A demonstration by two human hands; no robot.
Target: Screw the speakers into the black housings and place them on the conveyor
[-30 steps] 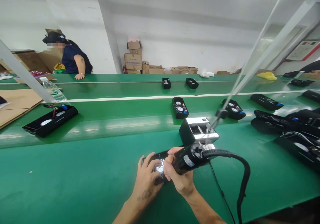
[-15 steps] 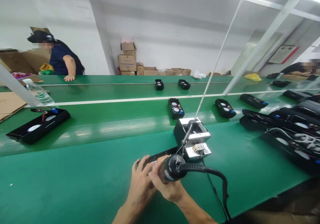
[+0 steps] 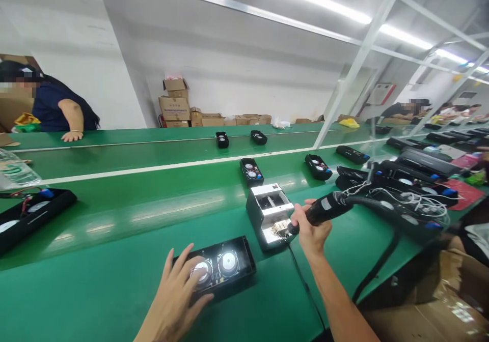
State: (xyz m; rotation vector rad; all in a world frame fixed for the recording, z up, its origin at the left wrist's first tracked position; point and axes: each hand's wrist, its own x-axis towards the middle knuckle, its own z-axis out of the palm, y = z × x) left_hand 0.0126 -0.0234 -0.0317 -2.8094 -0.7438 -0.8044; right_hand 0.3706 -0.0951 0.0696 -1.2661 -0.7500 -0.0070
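My right hand (image 3: 314, 232) is wrapped round a black electric screwdriver (image 3: 329, 207). It lies almost level, its tip at the lit front of a screw feeder (image 3: 256, 225); whether the bit touches a screw is too small to tell. Left of the feeder lies a black speaker box (image 3: 242, 260), its open side up, with two round drivers showing. Over its left end my left hand (image 3: 178, 288) rests with fingers spread and thumb by the near edge, hiding that end and part of one driver.
Several similar boxes sit along the green bench, among them one beyond the feeder (image 3: 252, 171) and one at far left (image 3: 42, 217). White cables (image 3: 424, 204) lie across the pile at right. A co-worker's hand (image 3: 72, 136) rests on the far bench. The screwdriver's cable (image 3: 382, 263) trails right.
My right hand has carried the screwdriver from the speaker box right to the screw feeder, tipping it toward level. My left hand has spread, uncovering the drivers. The view has turned right.
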